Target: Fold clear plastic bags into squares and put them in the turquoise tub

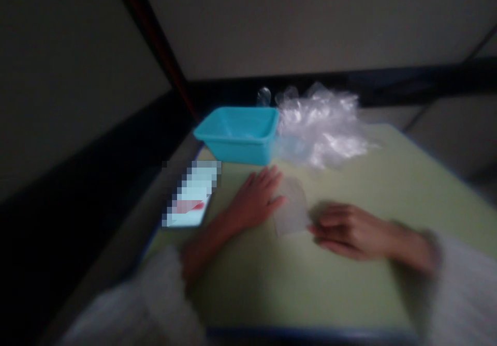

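A small clear plastic bag (292, 211) lies flat on the pale yellow-green table (272, 284). My left hand (256, 198) rests on its left edge, fingers stretched out and thumb across it. At the bag's lower right corner is my right hand (347, 232), fingers curled together with the tips at the edge. Those fingertips are blurred, but they seem to pinch the corner. Behind my hands sits a loose heap of crinkled clear plastic bags (326, 123).
A turquoise plastic basin (244, 149) stands at the back left, touching the heap. Left of my left forearm lies a phone (192, 196) with a lit, partly pixelated screen. Pale walls (310, 25) rise behind the table, and the scene is dim.
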Demonstrator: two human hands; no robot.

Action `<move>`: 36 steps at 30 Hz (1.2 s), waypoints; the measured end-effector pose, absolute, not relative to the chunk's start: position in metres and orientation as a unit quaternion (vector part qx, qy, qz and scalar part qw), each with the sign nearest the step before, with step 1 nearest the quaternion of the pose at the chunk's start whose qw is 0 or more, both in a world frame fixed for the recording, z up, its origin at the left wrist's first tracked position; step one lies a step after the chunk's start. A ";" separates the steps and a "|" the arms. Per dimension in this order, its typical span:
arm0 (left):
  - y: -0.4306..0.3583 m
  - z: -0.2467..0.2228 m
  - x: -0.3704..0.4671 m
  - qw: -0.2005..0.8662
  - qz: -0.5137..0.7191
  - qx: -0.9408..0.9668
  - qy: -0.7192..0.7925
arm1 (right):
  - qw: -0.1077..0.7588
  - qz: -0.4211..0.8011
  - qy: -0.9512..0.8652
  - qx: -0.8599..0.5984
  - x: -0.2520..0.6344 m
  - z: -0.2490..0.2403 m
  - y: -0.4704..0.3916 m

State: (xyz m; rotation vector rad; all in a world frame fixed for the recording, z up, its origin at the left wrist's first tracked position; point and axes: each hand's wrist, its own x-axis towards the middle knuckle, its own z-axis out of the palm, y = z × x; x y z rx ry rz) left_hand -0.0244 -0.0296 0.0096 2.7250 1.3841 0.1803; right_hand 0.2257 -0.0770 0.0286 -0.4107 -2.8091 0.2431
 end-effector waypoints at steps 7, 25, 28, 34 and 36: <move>-0.027 0.004 -0.024 0.037 0.098 0.868 0.485 | 0.171 0.014 -0.973 -0.155 0.223 0.023 -0.080; -0.041 0.013 -0.023 0.070 0.319 0.848 0.417 | 0.190 -0.126 -0.965 -0.132 0.219 0.032 -0.081; -0.041 0.014 -0.022 0.067 0.328 0.847 0.414 | 0.175 -0.132 -0.968 -0.125 0.218 0.035 -0.081; -0.040 0.013 -0.022 0.067 0.329 0.849 0.408 | 0.152 -0.134 -0.972 -0.119 0.218 0.033 -0.083; -0.041 0.014 -0.022 0.070 0.328 0.848 0.411 | 0.153 -0.132 -0.972 -0.121 0.218 0.031 -0.084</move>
